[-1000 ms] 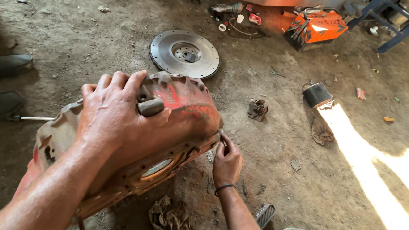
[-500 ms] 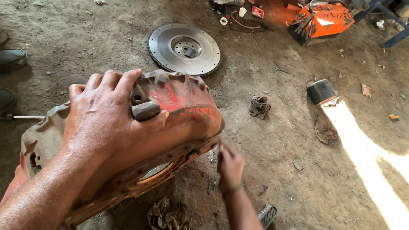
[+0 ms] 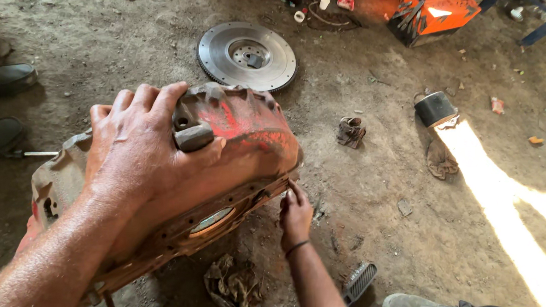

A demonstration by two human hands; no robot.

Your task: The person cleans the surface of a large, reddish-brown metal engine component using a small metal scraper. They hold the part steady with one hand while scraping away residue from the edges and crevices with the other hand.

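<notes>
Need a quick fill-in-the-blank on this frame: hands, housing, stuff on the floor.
1. The left hand lies flat on top of the rusty red ____ housing.
2. The right hand touches the housing's lower ____.
3. The round toothed flywheel lies flat on the dirt ____.
4. A crumpled ____ lies on the floor under the housing.

Missing words: metal; edge; floor; rag

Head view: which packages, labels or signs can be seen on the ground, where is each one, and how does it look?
Small red packet: top centre, flat, red with white.
Small red wrapper: right side on the dirt, crumpled, red and white.
Orange box: top right, orange with a white patch.
No screens or signs.
</notes>
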